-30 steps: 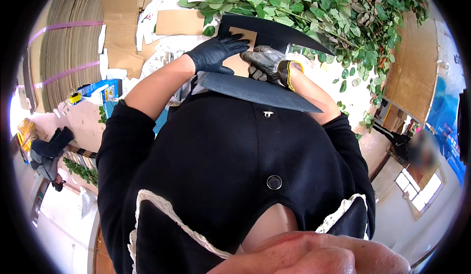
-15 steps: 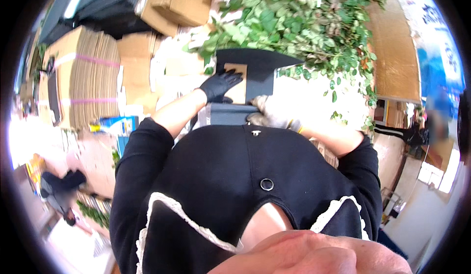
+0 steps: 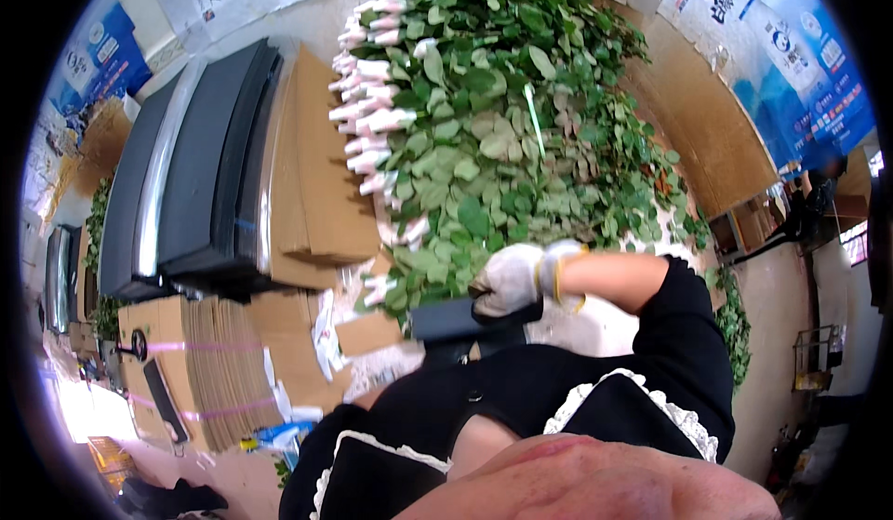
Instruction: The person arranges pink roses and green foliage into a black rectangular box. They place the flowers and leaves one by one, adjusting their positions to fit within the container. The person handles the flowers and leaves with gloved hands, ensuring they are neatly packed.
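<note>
My right hand (image 3: 510, 280), in a whitish work glove with a dirty fingertip area, is closed on the edge of a black sheet (image 3: 442, 321). The sheet looks folded or curved up, close against my chest. My left hand and forearm do not show; my own body hides that side. Right beyond the gloved hand lies a big heap of leafy green stems (image 3: 502, 166). Their stem ends, wrapped in pinkish-white sleeves (image 3: 372, 120), point to the left.
Stacked black folded boxes (image 3: 209, 148) and brown cardboard sheets (image 3: 326, 176) stand at the left. Nearer is a bundle of flat cardboard (image 3: 219, 362) tied with pink straps. A brown board (image 3: 693, 120) edges the heap on the right. A small cardboard piece (image 3: 367, 334) lies beside the sheet.
My view has tilted up toward the far side. My black-gloved left hand, earlier flat on a brown card over the black sheet, has gone from sight. The black sheet's raised curved flap has come down.
</note>
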The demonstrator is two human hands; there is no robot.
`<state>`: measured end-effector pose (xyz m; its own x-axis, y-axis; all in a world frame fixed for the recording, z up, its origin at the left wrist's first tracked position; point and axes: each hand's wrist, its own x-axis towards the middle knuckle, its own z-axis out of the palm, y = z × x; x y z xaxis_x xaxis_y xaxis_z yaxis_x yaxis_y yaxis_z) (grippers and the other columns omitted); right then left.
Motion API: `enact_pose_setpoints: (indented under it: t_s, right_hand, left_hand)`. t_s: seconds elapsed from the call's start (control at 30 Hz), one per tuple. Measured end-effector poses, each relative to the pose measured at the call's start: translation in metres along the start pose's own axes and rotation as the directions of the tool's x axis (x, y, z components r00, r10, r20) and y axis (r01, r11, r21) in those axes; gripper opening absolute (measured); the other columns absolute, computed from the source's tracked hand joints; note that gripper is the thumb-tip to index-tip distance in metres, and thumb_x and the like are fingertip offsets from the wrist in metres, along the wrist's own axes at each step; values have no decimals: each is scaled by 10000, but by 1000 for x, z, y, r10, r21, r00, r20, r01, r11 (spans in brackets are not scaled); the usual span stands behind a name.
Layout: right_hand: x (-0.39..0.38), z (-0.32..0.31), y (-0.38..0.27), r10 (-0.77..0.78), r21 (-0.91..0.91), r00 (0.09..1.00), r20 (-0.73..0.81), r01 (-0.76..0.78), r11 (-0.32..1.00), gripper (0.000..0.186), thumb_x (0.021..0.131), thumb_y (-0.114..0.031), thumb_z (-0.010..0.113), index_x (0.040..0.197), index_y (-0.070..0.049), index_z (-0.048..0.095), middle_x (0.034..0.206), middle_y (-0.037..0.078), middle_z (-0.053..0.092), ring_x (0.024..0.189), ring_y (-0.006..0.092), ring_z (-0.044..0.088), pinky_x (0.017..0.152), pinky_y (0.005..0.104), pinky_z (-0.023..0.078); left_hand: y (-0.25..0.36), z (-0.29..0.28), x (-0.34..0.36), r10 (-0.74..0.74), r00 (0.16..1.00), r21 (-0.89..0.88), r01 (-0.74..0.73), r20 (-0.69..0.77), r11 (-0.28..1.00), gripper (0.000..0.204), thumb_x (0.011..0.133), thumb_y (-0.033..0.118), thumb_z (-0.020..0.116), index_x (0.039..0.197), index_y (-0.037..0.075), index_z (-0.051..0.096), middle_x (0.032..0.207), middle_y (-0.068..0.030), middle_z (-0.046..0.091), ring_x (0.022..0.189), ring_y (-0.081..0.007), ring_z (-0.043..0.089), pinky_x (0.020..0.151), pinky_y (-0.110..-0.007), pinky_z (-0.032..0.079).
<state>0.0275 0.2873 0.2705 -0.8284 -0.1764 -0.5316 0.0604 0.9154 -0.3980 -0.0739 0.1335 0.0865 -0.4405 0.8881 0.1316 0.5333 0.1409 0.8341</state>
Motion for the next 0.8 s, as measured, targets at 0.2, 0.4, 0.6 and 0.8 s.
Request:
enact_pose_setpoints:
  t_s: [0.2, 0.4, 0.6, 0.8]
  right_hand:
    - [70, -306, 140, 43, 24, 86, -995, -216, 976, 377, 964, -175, 453, 1316, -73, 539, 1235, 224, 614, 1064, 368, 629, 928, 434, 490]
    - [151, -314, 280, 319, 5, 393, -863, -623, 782, 333, 891, -240, 549, 1183, -104, 633, 1175, 189, 641, 1024, 334, 647, 869, 419, 522]
    - [111, -272, 247, 222, -37, 376, -899, -572, 819, 193, 770, -239, 648, 930, -163, 723, 1016, 134, 704, 959, 293, 679, 752, 424, 547]
    - [37, -205, 135, -48, -287, 397, -917, -569, 771, 158, 704, -145, 689, 853, -97, 713, 867, 116, 705, 865, 278, 685, 789, 399, 536]
  left_hand:
    - [-96, 2, -2, -325, 934, 263, 353, -147, 898, 474, 943, 295, 566, 1357, 71, 515, 1355, -152, 540, 1276, -308, 487, 1101, -408, 355]
    - [-121, 10, -14, -359, 922, 257, 386, -148, 886, 478, 948, 283, 569, 1370, 70, 505, 1374, -144, 527, 1288, -298, 476, 1104, -400, 351]
    - [-103, 1, -43, -321, 937, 255, 347, -138, 903, 482, 953, 271, 573, 1383, 69, 494, 1392, -137, 515, 1300, -287, 466, 1107, -391, 347]
    - [-77, -3, -93, -306, 952, 206, 297, 14, 933, 488, 958, 260, 576, 1396, 68, 483, 1411, -129, 503, 1313, -276, 455, 1110, -382, 343]
